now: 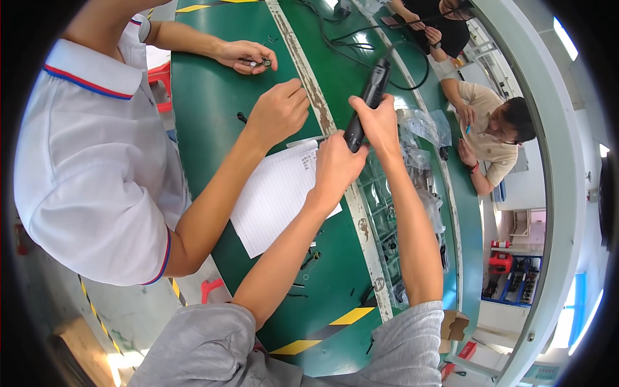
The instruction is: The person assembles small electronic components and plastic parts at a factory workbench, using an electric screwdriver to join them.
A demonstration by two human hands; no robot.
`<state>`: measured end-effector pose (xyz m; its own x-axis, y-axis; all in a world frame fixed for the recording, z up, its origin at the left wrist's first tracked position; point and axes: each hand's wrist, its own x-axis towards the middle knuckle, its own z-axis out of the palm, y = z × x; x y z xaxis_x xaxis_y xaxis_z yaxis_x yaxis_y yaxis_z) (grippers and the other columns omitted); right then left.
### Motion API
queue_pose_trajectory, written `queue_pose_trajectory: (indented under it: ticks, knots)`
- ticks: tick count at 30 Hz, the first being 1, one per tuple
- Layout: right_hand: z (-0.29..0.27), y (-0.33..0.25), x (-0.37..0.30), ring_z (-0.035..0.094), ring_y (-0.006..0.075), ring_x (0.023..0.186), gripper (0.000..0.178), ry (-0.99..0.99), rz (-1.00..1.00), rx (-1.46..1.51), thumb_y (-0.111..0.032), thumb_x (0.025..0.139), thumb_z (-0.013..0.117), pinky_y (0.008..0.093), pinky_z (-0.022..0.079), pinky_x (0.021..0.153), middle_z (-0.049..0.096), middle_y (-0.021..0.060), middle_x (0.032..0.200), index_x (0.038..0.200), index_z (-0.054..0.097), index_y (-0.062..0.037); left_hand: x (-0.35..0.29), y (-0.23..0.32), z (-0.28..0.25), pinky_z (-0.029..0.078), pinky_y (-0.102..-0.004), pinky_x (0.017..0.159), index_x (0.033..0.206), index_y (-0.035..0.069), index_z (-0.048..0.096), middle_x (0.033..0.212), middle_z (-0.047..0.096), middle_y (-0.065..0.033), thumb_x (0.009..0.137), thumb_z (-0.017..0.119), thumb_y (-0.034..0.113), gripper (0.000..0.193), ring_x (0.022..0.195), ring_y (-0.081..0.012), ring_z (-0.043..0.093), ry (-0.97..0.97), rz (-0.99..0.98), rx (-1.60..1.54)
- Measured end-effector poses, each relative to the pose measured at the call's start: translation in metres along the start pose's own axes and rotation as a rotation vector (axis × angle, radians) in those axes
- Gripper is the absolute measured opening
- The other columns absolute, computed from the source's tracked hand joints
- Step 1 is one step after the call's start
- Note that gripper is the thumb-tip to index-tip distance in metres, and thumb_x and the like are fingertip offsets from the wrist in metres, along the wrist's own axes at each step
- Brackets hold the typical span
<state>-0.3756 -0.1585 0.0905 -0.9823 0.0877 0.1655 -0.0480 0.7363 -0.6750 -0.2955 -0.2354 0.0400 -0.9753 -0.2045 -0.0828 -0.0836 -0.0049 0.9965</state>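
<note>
Screwdriver [369, 100], black, sitting betw. thumb + fingers of R hand [379, 122], which are gripping; L hand [338, 161] curling at lower end, hold unclear. Prob. stiff, mod. wt.; mid-barrel suiting grip, cord [427, 69] trailing beyond fingers.

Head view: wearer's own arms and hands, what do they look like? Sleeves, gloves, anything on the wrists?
Plain, creased grey sleeves on both arms: left sleeve, right sleeve, no markings visible. Left forearm and right forearm are uncovered, tapering toward the wrists. Left grip and right grip are ungloved hands. No watch, wristband or cable visible on them.
</note>
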Motion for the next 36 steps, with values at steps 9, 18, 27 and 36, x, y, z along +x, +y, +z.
queue_pose_trajectory:
  ticks: [9,18,27,36]
  knots:
    - [0.01,0.012,0.004,0.068,0.0233,0.065,0.06,-0.258,0.031,0.266,-0.019,0.076,0.072,0.034,0.055,0.058,0.064,0.0157,0.081,0.116,0.042,0.014,-0.003,-0.001,-0.003,0.036,-0.0363,0.038,0.061,0.0,0.05,0.05,0.049,-0.006,0.079,0.068,0.019,0.032,0.038,-0.0187,0.049,-0.143,-0.245,-0.14]
    - [0.012,0.024,-0.001,0.058,0.0187,0.048,0.03,-0.352,0.138,0.702,-0.008,0.081,0.064,0.0315,0.05,0.044,0.057,0.0101,0.066,0.1,0.042,-0.0018,-0.006,-0.002,0.003,0.028,-0.0329,0.032,0.06,0.007,0.046,0.051,0.037,0.0009,0.075,0.064,0.011,0.023,0.036,-0.0127,0.035,-0.309,-0.492,-0.65]
    - [0.006,0.019,-0.005,0.057,0.0182,0.047,0.039,-0.321,0.135,0.678,-0.013,0.083,0.063,0.0313,0.05,0.043,0.058,0.0087,0.067,0.116,0.046,-0.0029,-0.008,0.007,0.003,0.029,-0.0325,0.031,0.061,0.008,0.046,0.052,0.037,0.0011,0.074,0.063,0.01,0.021,0.037,-0.0121,0.034,-0.309,-0.481,-0.606]
    - [0.005,0.024,0.011,0.058,0.0179,0.048,0.05,-0.348,0.146,0.732,-0.018,0.085,0.062,0.0312,0.05,0.044,0.058,0.0087,0.068,0.13,0.044,-0.0024,-0.001,-0.007,0.015,0.05,-0.0342,0.051,0.091,-0.006,0.056,0.068,0.063,-0.0128,0.086,0.068,0.023,0.032,0.053,-0.0203,0.063,-0.165,-0.14,-0.299]
